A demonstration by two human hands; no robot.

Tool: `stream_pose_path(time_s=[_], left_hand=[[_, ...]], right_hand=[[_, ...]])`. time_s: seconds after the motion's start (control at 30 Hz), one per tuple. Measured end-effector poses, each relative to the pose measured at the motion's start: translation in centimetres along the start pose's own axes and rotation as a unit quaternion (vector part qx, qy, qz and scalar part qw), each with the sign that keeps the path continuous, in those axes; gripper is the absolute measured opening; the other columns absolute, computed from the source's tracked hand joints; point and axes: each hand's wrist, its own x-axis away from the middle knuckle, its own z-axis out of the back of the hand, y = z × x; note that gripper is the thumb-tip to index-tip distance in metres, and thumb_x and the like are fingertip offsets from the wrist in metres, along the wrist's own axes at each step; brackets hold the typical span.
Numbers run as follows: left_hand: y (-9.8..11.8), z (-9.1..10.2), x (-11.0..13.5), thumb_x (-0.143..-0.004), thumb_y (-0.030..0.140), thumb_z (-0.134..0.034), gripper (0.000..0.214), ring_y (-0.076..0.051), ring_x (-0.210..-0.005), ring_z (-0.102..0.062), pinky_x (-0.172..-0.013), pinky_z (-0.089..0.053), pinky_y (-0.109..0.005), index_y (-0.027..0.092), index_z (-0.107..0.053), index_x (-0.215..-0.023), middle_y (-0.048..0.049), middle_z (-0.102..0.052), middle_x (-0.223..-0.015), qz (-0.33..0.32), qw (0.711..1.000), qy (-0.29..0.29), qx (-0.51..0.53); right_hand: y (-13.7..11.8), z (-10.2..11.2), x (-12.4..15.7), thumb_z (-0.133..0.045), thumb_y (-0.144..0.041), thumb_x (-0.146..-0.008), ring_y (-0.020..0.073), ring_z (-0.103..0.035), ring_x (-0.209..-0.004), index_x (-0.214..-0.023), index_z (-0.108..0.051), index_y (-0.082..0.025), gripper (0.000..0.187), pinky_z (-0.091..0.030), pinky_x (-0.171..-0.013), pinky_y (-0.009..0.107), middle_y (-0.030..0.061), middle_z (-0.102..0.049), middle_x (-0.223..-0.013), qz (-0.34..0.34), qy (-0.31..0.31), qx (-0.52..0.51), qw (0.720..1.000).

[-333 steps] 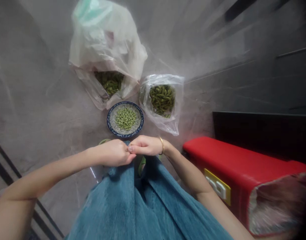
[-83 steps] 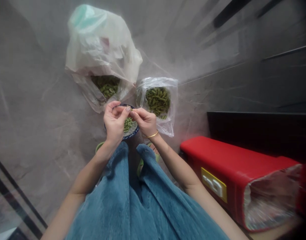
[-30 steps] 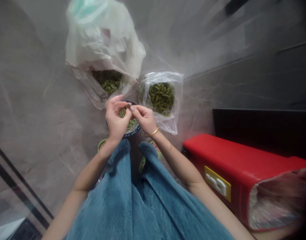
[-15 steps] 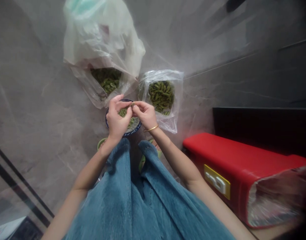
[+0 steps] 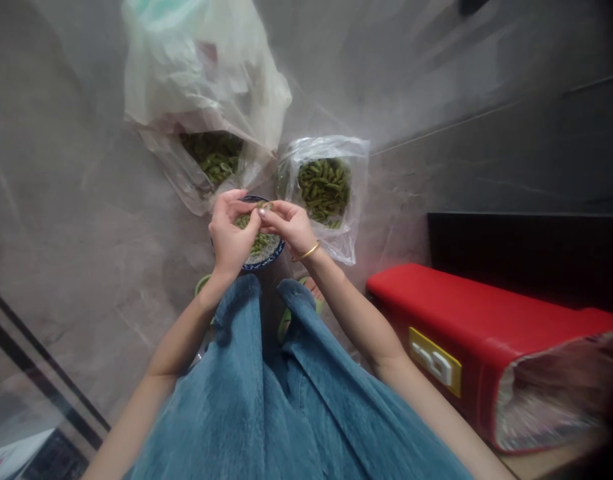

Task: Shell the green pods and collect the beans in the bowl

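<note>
One head-worn camera looks steeply down, close above the left hand [image 5: 231, 239] and right hand [image 5: 290, 228], past the lap [image 5: 266, 400] to the floor [image 5: 86, 227].

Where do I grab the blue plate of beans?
Grip the blue plate by its rim at the near right, thumb on top, kept level. It is shallow and holds loose beans, and the big bag and small bag crowd its far side.

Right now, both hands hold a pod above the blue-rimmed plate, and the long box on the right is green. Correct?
No: the head view shows the long box is red. The left hand and right hand hold a pod above the blue-rimmed plate.
</note>
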Motion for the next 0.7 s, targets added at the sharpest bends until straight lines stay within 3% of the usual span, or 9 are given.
stream_pose_path(time_s=[0.3, 0.5, 0.6, 0.7], left_hand=[[-1.0, 0.2, -0.7, -0.074, 0.026, -0.075, 0.038, -0.015, -0.082, -0.068, -0.082, -0.055, -0.031, 0.018, -0.054, -0.105, -0.0011, -0.065, -0.083, 0.041, 0.998, 0.007, 0.042], [-1.6, 0.8, -1.5, -0.068, 0.033, -0.080, 0.046, -0.016, -0.082, -0.070, -0.077, -0.056, -0.027, 0.018, -0.054, -0.103, -0.0032, -0.069, -0.085, 0.149, 0.974, -0.037, 0.166], [-2.0, 1.0, -1.7, -0.065, 0.035, -0.081, 0.049, -0.016, -0.083, -0.071, -0.078, -0.056, -0.027, 0.018, -0.055, -0.103, -0.0044, -0.071, -0.086, 0.191, 0.956, -0.070, 0.213], [-1.8, 1.0, -1.5, -0.064, 0.035, -0.082, 0.051, -0.015, -0.081, -0.071, -0.079, -0.055, -0.026, 0.017, -0.055, -0.104, -0.0036, -0.071, -0.085, 0.193, 0.955, -0.075, 0.212]], right_hand=[[0.7, 0.3, -0.5, -0.079, -0.050, -0.058, 0.0141, -0.069, -0.075, -0.082, -0.068, -0.018, 0.042, -0.059, -0.068, 0.025, 0.0011, -0.072, -0.078, 0.033, -0.024, 0.013, 0.999], [-0.1, 0.2, -0.6, -0.078, -0.043, -0.065, 0.0127, -0.070, -0.070, -0.082, -0.067, -0.017, 0.033, -0.059, -0.067, 0.023, 0.0014, -0.073, -0.073, -0.006, -0.036, -0.018, 0.999], [-0.2, -0.1, -0.8, -0.074, -0.036, -0.070, 0.0116, -0.069, -0.062, -0.079, -0.064, -0.016, 0.024, -0.058, -0.060, 0.022, 0.0006, -0.071, -0.067, 0.000, -0.019, -0.009, 1.000], [0.0, -0.2, -1.0, -0.070, -0.033, -0.074, 0.0085, -0.062, -0.049, -0.075, -0.061, -0.016, 0.019, -0.051, -0.046, 0.017, -0.0024, -0.065, -0.057, 0.017, -0.021, 0.004, 1.000]])
